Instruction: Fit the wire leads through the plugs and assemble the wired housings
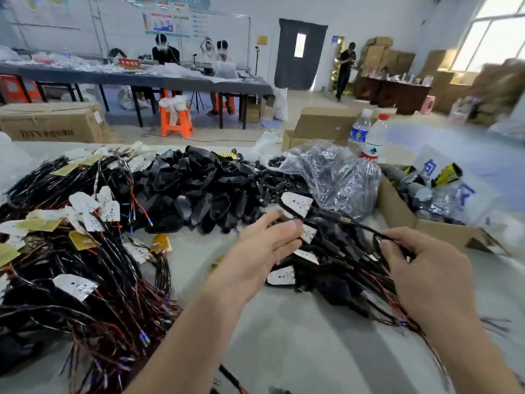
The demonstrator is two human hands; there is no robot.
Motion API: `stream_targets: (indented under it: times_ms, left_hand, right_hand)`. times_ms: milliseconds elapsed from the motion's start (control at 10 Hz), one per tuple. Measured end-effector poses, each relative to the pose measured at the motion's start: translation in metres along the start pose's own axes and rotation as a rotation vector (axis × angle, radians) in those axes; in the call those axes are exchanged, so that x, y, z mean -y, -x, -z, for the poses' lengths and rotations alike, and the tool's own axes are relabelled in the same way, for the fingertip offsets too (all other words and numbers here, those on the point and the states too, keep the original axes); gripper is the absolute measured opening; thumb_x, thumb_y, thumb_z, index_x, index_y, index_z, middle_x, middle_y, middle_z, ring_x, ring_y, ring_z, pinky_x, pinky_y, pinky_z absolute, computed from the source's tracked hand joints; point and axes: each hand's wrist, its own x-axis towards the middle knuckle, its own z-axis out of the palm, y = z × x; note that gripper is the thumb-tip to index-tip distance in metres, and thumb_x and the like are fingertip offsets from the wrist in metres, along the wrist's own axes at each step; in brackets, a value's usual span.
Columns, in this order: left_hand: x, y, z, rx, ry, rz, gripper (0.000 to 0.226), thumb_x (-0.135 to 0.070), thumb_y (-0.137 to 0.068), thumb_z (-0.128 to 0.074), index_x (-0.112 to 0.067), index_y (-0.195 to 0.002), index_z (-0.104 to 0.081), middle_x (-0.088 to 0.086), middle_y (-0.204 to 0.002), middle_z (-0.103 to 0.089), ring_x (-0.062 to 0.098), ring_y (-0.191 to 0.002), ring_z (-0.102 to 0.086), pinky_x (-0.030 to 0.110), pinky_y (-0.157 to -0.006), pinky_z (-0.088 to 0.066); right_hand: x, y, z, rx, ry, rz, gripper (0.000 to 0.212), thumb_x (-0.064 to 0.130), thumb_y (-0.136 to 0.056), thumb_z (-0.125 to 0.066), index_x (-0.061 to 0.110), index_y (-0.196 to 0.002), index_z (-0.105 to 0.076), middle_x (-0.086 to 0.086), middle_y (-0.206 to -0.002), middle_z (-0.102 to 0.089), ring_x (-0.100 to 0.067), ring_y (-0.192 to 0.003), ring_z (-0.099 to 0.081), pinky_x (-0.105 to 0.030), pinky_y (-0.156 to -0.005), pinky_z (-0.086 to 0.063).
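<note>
While the black sheathed wire lead (365,228) is pinched by the right hand (426,268), it is stretched leftward to the left hand (264,245), grip unclear.

Two water bottles (374,137) stand near a cardboard box (324,123), orange stool (176,120) beyond.

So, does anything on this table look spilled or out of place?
Small black plugs lie loose on the table beside the slumped clear bag, as if spilled. Nothing looks broken.
</note>
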Motion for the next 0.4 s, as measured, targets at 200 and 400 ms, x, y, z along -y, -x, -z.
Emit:
stream_targets:
  times_ms: [200, 400]
  left_hand:
    - [0.027, 0.015, -0.034, 0.112, -0.336, 0.033, 0.028, -0.012, -0.1, -0.064, -0.021, -0.126, -0.069, -0.003, -0.121, -0.075, 0.01, -0.118, -0.068, 0.028, -0.101, -0.054]
    - [-0.013, 0.057, 0.005, -0.191, -0.28, -0.292, 0.02, -0.019, -0.1, -0.059, -0.017, -0.1, -0.079, 0.006, -0.103, -0.08, 0.023, -0.105, -0.074, 0.029, -0.089, -0.055]
  right_hand:
    - [-0.052, 0.014, -0.015, 0.301, 0.176, -0.362, 0.029, 0.019, -0.091, -0.062, 0.026, -0.117, -0.071, -0.01, -0.11, -0.074, -0.036, -0.102, -0.063, -0.039, -0.082, -0.045]
    - [-0.043, 0.025, 0.007, 0.075, 0.045, -0.32, 0.04, 0.014, -0.087, -0.07, 0.024, -0.126, -0.067, -0.007, -0.134, -0.064, -0.03, -0.131, -0.049, -0.044, -0.11, -0.038]
